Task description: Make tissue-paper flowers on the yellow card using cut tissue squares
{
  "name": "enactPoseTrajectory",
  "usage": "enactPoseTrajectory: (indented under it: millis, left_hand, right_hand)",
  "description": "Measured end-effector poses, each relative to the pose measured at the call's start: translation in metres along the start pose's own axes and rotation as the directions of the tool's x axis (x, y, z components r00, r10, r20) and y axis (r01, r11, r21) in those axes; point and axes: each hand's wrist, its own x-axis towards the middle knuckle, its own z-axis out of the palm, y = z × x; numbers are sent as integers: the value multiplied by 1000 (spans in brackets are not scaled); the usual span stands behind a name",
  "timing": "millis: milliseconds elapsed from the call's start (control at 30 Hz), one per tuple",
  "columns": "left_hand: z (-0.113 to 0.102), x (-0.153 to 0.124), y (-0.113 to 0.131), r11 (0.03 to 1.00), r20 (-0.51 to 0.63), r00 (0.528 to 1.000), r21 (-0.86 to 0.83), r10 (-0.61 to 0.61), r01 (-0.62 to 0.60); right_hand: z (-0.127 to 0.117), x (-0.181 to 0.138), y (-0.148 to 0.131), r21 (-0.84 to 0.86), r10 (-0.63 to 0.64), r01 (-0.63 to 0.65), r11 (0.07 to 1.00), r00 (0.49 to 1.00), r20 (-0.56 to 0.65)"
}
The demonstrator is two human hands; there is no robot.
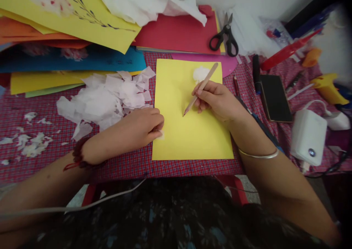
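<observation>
On the checked surface (123, 170), the yellow sheet (192, 142) seems at a marking step, calling for a steady stroke: right grip (217, 99) closed round a pencil (210, 74), left grip (144, 126) curled at a pale scrap (161, 134), hold unclear.

Tools and papers lying around on a red checked cloth (178, 169).
Black scissors (227, 30) rest at the right edge of the red paper (176, 33), pointing to the far side. More to the right, a black marker (256, 71) is just beside a dark flat book (276, 98); near this book there is a white power bank (308, 135).
</observation>
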Motion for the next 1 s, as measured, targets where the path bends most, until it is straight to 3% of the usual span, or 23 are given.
enactPoseTrajectory:
  millis: [100,167,267,367,433,633,833,1000]
  left_hand:
    - [-3,2,0,991,-48,998,-130,-44,38]
    - [-7,3,2,949,-95,988,-303,-123,90]
    - [-12,3,6,775,-154,951,-621,-269,119]
    - [-10,3,8,615,-183,923,-786,-339,70]
    - [-3,5,7,605,-227,914,-796,-335,24]
    - [20,10,6,742,-370,889,-669,-271,-52]
    - [32,14,12,777,-428,872,-623,-238,-93]
    - [36,16,14,796,-421,880,-598,-220,-87]
  right_hand:
    - [-1,0,2,-1,0,0,1000,1000,-3]
    - [-1,1,2,27,-9,10,1000,1000,-14]
    - [4,-1,0,103,-20,26,994,998,-64]
    - [14,-5,-4,156,-1,10,988,998,-58]
    - [23,-10,-6,168,-4,2,986,1000,8]
    - [47,-26,-7,18,39,-44,999,970,241]
    - [54,-30,-5,-29,88,-83,996,951,296]
    - [57,-28,3,-34,49,-40,999,949,312]
